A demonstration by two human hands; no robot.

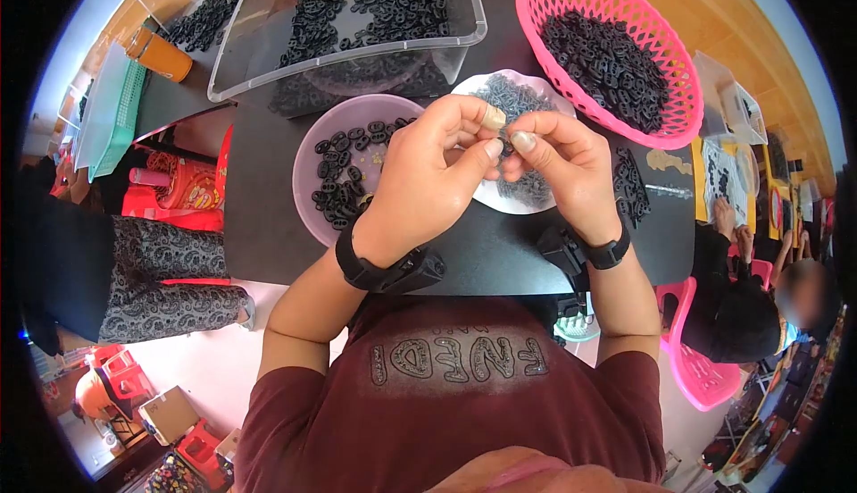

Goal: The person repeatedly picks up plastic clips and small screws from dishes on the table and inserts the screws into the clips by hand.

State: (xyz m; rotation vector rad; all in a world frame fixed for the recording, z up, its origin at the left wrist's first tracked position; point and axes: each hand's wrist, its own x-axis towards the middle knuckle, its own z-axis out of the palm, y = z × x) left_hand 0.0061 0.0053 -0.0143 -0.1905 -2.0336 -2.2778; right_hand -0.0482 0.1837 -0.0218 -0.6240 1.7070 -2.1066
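Note:
My left hand and my right hand meet at the fingertips, both closed in a pinch. Between them shows a bit of a small dark piece, mostly covered by the fingers. Tape wraps one left fingertip. Beneath the hands is a white plate heaped with small grey translucent parts. Left of it stands a light purple bowl with black oval two-holed pieces inside, partly hidden by my left hand.
A clear plastic bin of black pieces stands at the back. A pink woven basket heaped with black parts is at back right. More black parts lie on the dark table. People sit on both sides; a pink chair is at right.

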